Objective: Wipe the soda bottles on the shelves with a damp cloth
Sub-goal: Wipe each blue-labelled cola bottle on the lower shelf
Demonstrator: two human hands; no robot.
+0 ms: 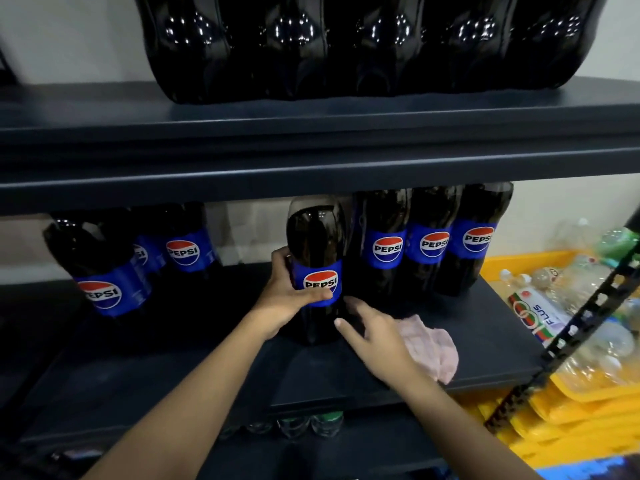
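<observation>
A dark metal shelf [433, 368] against a pale wall [69, 39] carries large cola bottles with blue Pepsi labels; a second shelf [311, 147] above it bears a row of dark bottle bases [346, 46], seen from below. On the lower shelf, three bottles [433, 237] stand side by side toward the back right corner, and three more [138, 258] lean toward the back left, the nearest of these close to the left edge. Between the two groups, nearer the front edge, one bottle [317, 265] stands apart. The left hand [291, 292] grips it at the label, thumb curled across the front and fingers behind. The right hand [374, 337] lies open just beside the bottle's base, fingers spread and relaxed, holding nothing; whether its fingertips touch the bottle cannot be told. A pale pink cloth [433, 344] lies crumpled on the shelf near the front right corner, partly under the right wrist. Right of the shelf, a black perforated upright [571, 327] slants across stacked yellow crates [561, 410] heaped with clear plastic bottles [588, 341], some green. Below the front edge, a few green bottle tops [311, 422] show on a lower level, dim and hard to make out
</observation>
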